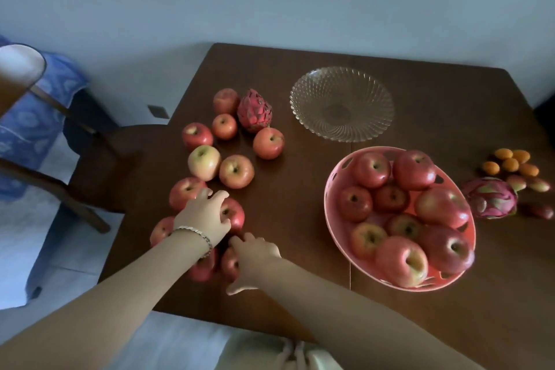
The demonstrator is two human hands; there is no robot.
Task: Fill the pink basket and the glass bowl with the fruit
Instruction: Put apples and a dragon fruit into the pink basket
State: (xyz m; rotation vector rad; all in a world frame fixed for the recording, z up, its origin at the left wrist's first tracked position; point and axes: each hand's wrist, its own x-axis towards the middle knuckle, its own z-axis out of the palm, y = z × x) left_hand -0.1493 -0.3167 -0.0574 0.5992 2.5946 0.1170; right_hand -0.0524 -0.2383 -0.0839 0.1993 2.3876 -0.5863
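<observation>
The pink basket stands at the right of the dark wooden table and holds several red apples. Behind it the glass bowl has nothing in it. Several loose apples lie at the left of the table, with a red dragon fruit at the back of them. My left hand, with a bracelet on the wrist, lies over a red apple, fingers wrapped on it. My right hand cups another apple near the front edge.
At the far right lie a second dragon fruit, several small orange fruits and a few small reddish ones. A wooden chair stands left of the table, blue cloth beyond it. The wall runs behind.
</observation>
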